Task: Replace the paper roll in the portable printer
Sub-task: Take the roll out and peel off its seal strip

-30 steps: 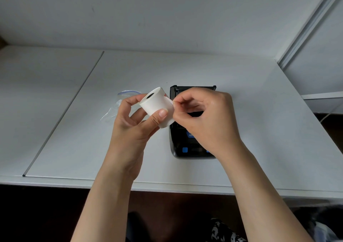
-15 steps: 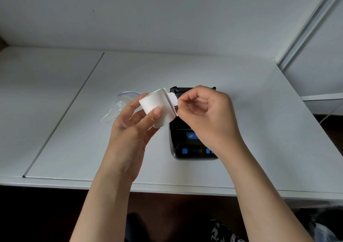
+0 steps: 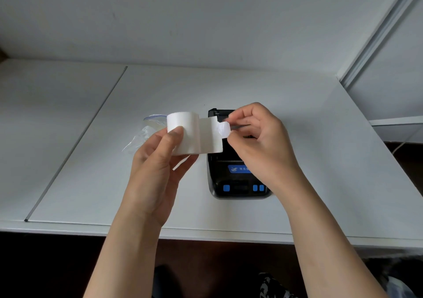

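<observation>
Head view: left hand (image 3: 158,160) grips the paper roll (image 3: 183,133) above the desk (image 3: 309,137), steadying it so right hand (image 3: 258,142) can pinch and peel its loose end beside the printer (image 3: 238,178).

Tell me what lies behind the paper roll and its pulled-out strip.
Behind the paper roll, a clear plastic bag lies on the table. Behind the strip is the black printer; its open compartment's contents are hidden by both hands.
</observation>
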Demonstrator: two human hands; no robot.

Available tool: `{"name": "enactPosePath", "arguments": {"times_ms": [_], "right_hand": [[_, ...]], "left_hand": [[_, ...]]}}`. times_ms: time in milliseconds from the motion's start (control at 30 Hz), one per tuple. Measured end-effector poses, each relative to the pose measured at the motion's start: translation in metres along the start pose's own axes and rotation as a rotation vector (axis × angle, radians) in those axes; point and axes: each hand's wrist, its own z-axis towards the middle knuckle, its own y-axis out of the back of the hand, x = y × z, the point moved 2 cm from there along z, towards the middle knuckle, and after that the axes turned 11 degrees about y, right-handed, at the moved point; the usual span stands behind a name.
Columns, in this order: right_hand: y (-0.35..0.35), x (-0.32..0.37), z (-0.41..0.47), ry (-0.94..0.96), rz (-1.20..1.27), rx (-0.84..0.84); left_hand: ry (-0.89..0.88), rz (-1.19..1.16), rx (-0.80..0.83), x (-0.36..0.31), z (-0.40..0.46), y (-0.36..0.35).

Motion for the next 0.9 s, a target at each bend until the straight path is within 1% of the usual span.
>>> {"name": "enactPosePath", "arguments": {"times_ms": [200, 300, 433, 767, 900], "right_hand": [[0.002, 0.009, -0.002, 0.050, 0.128, 0.083], [0.005, 0.010, -0.001, 0.040, 0.191, 0.086], [0.004, 0.007, -0.002, 0.012, 0.233, 0.160], [0.004, 0.000, -0.005, 0.003, 0.251, 0.315], [0.009, 0.000, -0.005, 0.017, 0.241, 0.290]], "left_hand": [[0.024, 0.011, 0.025, 0.002, 0.000, -0.003], [0.019, 0.034, 0.013, 0.002, 0.000, -0.003], [0.008, 0.068, 0.025, 0.002, -0.002, -0.005], [0.017, 0.131, 0.077, 0.006, -0.003, -0.014], [-0.008, 0.132, 0.095, 0.005, -0.005, -0.020]]}}
